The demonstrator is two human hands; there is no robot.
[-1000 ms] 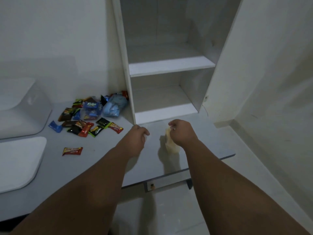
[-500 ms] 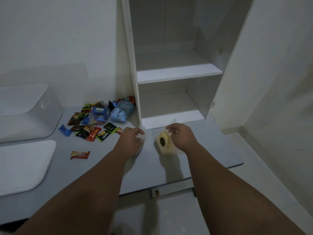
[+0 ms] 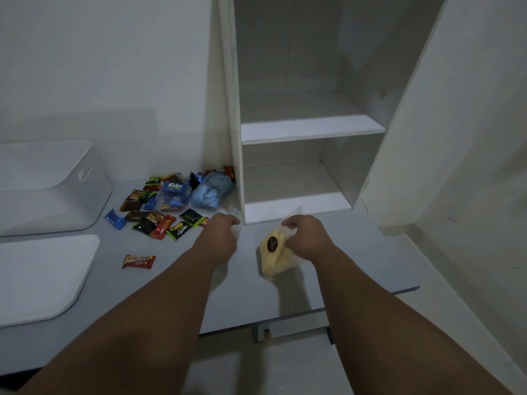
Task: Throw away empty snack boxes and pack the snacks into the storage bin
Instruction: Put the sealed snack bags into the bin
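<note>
My right hand [image 3: 309, 238] grips a clear packet of yellow snacks [image 3: 272, 255] with a round black label, held just above the grey desk [image 3: 356, 252]. My left hand [image 3: 222, 236] pinches a clear plastic piece [image 3: 234, 220] near the cabinet's corner. A pile of colourful snack packets [image 3: 168, 203] lies at the back of the desk, with a blue bag [image 3: 209, 191] at its right end. One red-brown packet [image 3: 139, 261] lies alone nearer me. The white storage bin [image 3: 48, 186] stands at the far left.
The bin's white lid [image 3: 37, 277] lies flat on the desk at the left. A white cabinet with bare shelves [image 3: 310, 129] stands open straight ahead, its door [image 3: 445, 132] swung out to the right. The desk's front edge ends over a pale floor.
My right hand has lifted and turned the yellow snack packet so its black label shows. My left hand stays at the cabinet corner, with clear plastic showing in it.
</note>
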